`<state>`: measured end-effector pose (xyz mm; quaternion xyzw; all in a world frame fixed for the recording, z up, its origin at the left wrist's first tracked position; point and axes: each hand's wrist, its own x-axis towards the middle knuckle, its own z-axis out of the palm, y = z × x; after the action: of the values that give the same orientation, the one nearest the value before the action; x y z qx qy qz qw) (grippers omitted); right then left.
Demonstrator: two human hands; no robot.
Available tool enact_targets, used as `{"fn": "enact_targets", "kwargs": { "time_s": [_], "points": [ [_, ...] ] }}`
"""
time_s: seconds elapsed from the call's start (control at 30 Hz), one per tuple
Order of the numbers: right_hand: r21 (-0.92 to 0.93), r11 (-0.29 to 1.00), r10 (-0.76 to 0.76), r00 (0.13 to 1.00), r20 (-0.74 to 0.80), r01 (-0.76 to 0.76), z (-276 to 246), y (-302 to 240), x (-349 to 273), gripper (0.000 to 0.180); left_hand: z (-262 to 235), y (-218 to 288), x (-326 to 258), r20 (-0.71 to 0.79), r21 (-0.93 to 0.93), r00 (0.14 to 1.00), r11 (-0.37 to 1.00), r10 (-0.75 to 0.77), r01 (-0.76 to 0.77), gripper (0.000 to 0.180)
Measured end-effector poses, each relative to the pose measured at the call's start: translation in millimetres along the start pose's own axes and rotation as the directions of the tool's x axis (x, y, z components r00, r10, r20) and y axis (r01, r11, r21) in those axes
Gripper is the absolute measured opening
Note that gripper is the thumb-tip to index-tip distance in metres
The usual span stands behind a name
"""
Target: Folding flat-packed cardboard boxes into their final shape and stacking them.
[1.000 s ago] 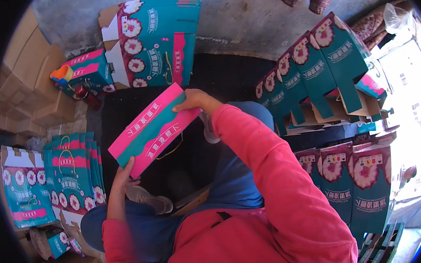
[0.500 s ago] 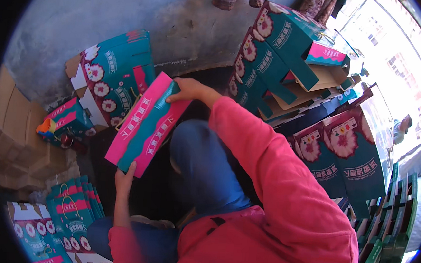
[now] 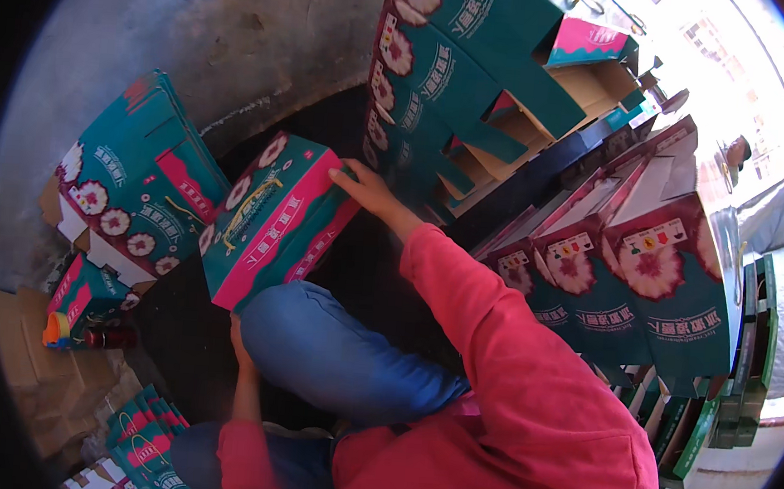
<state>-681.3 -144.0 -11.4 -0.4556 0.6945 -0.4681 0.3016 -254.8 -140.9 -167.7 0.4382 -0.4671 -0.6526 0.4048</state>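
A teal and pink cardboard gift box (image 3: pixel 276 214), with printed round fruit slices and a yellow cord handle, is tilted before me above the dark surface. My right hand (image 3: pixel 370 191) grips its far right end, thumb and forefinger on the pink edge and the other fingers behind it. At the near lower corner is my left hand (image 3: pixel 243 345), holding the box from below; its fingers are partly hidden by the box and my raised knee. The box looks folded into shape, and its handle side now faces up.
Flattened teal cartons (image 3: pixel 133 172) lean against the grey wall on the left. Part-opened boxes (image 3: pixel 476 87) are stacked at the far right, with more cartons (image 3: pixel 653 281) nearer. A small box (image 3: pixel 89 291), a dark red bottle (image 3: pixel 111 338) and folded bags (image 3: pixel 146 441) sit at left.
The box has turned so its handle side shows, and it sits a little lower. My left hand has shifted down to below its corner. My view has swung to the right.
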Motion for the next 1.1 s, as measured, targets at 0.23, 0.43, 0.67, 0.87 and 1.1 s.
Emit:
{"fn": "enact_targets", "kwargs": {
  "time_s": [0.23,0.43,0.67,0.87,1.1],
  "points": [
    [0.148,0.970,0.208,0.975,-0.083,-0.195,-22,125,-10,0.064,60,-56,10,0.143,0.569,0.988,0.822,-0.060,-0.033,0.038],
    [0.268,0.931,0.289,0.950,-0.118,-0.249,-13,192,-47,0.072,81,-78,10,0.194,0.673,0.978,0.736,-0.079,-0.074,0.039],
    [0.263,0.913,0.380,0.885,-0.267,-0.313,-38,245,-47,0.066,122,-98,26,0.260,0.672,0.963,0.730,-0.074,-0.125,0.040],
    [0.239,0.924,0.373,0.849,-0.375,-0.300,-37,234,-43,0.061,118,-110,31,0.253,0.697,0.965,0.705,-0.065,-0.135,0.041],
    [0.057,0.917,0.384,0.831,-0.402,-0.395,-66,265,-39,0.060,146,-114,53,0.294,0.654,0.955,0.734,-0.026,-0.182,0.042]
  ]
}}
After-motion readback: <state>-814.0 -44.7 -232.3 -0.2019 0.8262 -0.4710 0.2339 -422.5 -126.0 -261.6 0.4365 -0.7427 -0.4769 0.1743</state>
